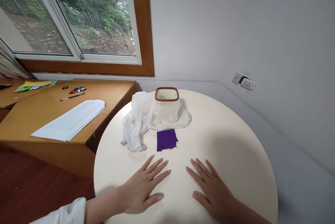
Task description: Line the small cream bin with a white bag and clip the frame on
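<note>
My left hand (142,187) lies flat on the round cream table (235,171), its fingers spread and holding nothing. To its right my right hand (211,189) also rests palm down on the tabletop, fingers apart. Just beyond my left fingertips is a folded purple cloth (166,139) with frayed edges. Behind the cloth stands a small bin with a brown rim (166,99), draped in a thin white plastic bag (164,114). More of the crumpled white plastic (134,126) spreads to the left of the bin. Neither hand touches the cloth, the bin or the plastic.
A wooden desk (52,112) on the left carries white papers (73,119), a pen (72,96), a bunch of keys or small tools (77,90) and coloured sheets (35,84). Behind are a window (96,18) and a wall with a power socket (248,83).
</note>
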Motion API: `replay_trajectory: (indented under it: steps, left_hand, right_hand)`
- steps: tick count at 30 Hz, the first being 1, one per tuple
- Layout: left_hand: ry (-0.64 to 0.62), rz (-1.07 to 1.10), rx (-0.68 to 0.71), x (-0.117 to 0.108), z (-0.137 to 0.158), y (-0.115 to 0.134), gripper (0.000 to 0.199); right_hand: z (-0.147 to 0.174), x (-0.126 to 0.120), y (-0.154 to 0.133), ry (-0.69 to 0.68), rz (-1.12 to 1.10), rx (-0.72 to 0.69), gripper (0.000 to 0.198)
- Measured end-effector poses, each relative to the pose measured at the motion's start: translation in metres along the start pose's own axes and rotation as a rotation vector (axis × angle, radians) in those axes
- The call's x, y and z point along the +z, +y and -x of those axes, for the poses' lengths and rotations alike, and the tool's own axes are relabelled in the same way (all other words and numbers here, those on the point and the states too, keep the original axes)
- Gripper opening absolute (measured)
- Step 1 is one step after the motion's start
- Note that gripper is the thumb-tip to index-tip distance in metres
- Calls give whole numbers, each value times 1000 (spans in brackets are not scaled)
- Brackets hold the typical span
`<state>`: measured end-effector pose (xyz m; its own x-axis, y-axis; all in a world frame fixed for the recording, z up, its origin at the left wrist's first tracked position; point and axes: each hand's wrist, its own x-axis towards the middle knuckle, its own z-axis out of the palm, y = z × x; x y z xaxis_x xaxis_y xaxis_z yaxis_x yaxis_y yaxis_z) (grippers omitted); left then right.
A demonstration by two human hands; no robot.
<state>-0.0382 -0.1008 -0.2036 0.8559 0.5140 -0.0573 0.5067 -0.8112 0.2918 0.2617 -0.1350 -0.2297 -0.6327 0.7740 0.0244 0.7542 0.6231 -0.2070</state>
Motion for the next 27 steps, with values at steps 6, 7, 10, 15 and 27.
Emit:
replay_trajectory:
  steps: [6,7,10,15,27]
  left_hand:
    - [50,52,10,0,-1,-1,64]
    - [52,49,9,0,-2,-1,64]
    - [24,36,-4,-1,-3,0,63]
    - [-34,22,-30,-1,-4,0,62]
    - [-4,17,9,-2,-6,-2,63]
  right_hand:
    - [0,1,3,2,-15,-13,58]
    - [0,2,4,-2,-16,-15,58]
    - [-1,2,6,-32,-21,-30,58]
    - [-2,-2,9,-58,-43,-56,59]
    - [-3,-6,5,-38,-72,-37,59]
